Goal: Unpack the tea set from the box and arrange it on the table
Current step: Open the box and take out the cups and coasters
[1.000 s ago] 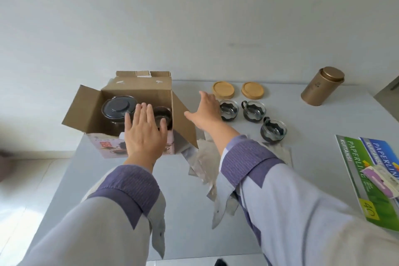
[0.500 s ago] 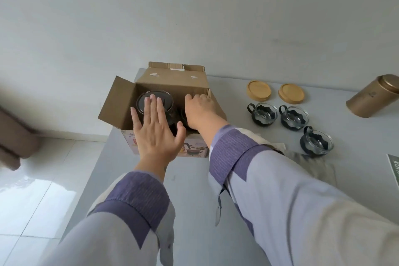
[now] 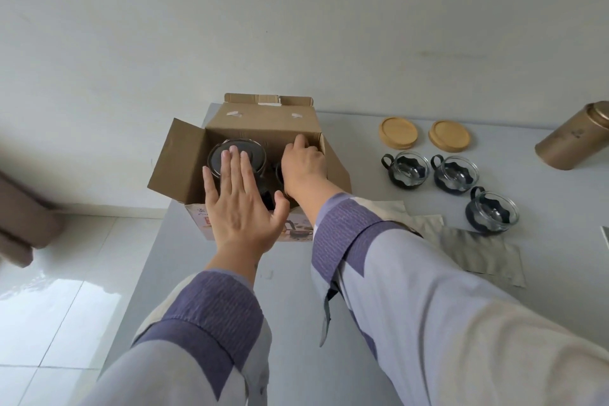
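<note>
I can't read any words or nos. here. The box (image 3: 263, 128) has a colour label w/ small pics on its front side, low down by my wrists, but the print is too small & blurry for me. The gold tin (image 3: 575, 138) at the far right has a dark mark on its side; I can't make it out either. Nothing else I see has letters on it.

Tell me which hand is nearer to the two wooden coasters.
Right. The right hand reaches into the box, on the side toward the wooden coasters. The left hand is farther away, over the teapot.
</note>
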`<move>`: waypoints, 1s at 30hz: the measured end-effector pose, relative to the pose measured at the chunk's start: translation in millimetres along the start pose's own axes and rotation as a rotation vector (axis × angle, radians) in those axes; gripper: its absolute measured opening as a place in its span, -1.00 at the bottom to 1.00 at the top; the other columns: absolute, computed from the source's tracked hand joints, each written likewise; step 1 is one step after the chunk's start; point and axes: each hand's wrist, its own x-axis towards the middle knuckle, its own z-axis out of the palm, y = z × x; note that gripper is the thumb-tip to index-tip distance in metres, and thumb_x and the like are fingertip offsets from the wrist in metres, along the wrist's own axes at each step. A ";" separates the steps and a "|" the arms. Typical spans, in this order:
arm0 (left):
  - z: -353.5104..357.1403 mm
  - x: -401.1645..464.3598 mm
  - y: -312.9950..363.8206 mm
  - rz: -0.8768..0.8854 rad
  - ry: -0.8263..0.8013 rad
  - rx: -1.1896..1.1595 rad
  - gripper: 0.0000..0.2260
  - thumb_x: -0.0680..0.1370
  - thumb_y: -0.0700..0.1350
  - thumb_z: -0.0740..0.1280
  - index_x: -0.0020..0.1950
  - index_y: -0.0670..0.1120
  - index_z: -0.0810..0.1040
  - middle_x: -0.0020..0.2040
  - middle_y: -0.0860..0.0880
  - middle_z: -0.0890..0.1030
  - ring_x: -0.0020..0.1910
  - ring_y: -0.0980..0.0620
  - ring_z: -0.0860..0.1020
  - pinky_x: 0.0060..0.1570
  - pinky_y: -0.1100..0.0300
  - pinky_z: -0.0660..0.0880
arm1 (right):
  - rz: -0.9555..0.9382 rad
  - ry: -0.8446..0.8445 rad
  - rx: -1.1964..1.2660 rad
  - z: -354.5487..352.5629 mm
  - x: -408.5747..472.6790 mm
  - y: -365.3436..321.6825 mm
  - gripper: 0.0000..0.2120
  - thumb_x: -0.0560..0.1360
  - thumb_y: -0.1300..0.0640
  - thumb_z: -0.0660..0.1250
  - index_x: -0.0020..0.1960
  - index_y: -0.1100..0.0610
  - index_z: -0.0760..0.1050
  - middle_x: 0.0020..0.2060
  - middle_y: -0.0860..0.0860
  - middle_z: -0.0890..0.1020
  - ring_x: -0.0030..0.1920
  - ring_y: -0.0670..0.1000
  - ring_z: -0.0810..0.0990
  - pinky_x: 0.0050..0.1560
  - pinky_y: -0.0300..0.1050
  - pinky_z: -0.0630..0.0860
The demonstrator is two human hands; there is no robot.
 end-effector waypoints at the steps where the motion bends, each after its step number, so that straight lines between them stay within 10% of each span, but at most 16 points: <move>1: -0.2 -0.3 -0.1 0.000 -0.002 0.003 -0.24 0.48 0.22 -0.05 0.57 -0.21 0.02 0.58 -0.14 0.01 0.57 -0.04 -0.09 0.50 -0.09 -0.23 | 0.000 0.012 0.026 -4.4 -2.2 1.4 -0.41 0.44 0.14 0.43 0.38 0.25 0.27 0.28 0.20 0.32 0.16 0.17 0.49 0.00 -0.09 0.46; 14: -25.7 -2.8 35.3 0.044 -0.116 -0.030 -0.34 0.59 0.20 -0.12 0.58 -0.15 -0.07 0.59 -0.09 -0.07 0.56 -0.01 -0.15 0.50 -0.11 -0.21 | 0.137 0.078 0.587 -71.9 -40.4 71.0 -0.21 0.29 -0.10 0.50 0.35 0.19 0.23 0.21 0.15 0.41 0.22 0.19 0.45 0.05 -0.03 0.44; 30: -5.3 -39.4 150.4 0.198 -0.197 0.089 -0.39 0.58 0.03 -0.01 0.58 -0.16 -0.09 0.59 -0.09 -0.04 0.57 -0.02 -0.11 0.48 -0.08 -0.26 | 0.471 -0.025 0.547 7.2 -103.5 214.1 -0.19 0.30 -0.04 0.51 0.40 0.17 0.21 0.32 0.16 0.34 0.35 0.20 0.32 0.22 0.01 0.38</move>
